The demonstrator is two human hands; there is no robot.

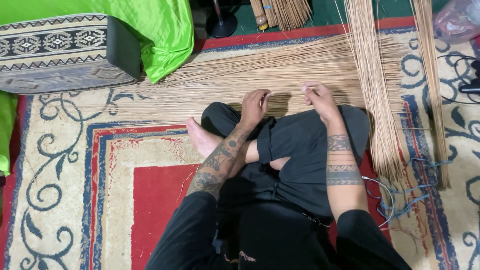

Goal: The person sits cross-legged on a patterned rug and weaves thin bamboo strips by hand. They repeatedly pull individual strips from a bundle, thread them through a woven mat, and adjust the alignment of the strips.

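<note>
Top right corner: a clear plastic bag (pixel 457 20), pinkish and crumpled, cut off by the frame edge; no label can be made out. Top centre: a tied bundle of sticks (pixel 280 12) on green floor beside a black stand base (pixel 222 23). Upper left: a patterned cushion (pixel 60 52) in grey, black and cream geometric bands, with a bright green cloth (pixel 160 35) draped behind and beside it.

The person sits cross-legged on a patterned rug (pixel 100 165) with a red centre, blue border lines and cream scrollwork. The red and cream stretch to the person's left lies open. To the right, a second sheaf of sticks (pixel 380 100) runs from the top edge down toward the knee, and thin blue cords (pixel 400 200) lie tangled near the rug's border. A dark cable (pixel 462 75) crosses the right edge.

The spread of thin sticks (pixel 240 80) lies straight ahead of the knees, pale tan, long and fine, fanned nearly horizontally across the rug from cushion to right sheaf.

The left hand (pixel 255 106) rests at the near edge of the spread, fingers curled and pinched on a few sticks. The right hand (pixel 319 100) sits just beside, thumb and fingertips closed; it appears to pinch a stick, though how many cannot be told. A bare foot (pixel 202 137) rests below the left wrist.
</note>
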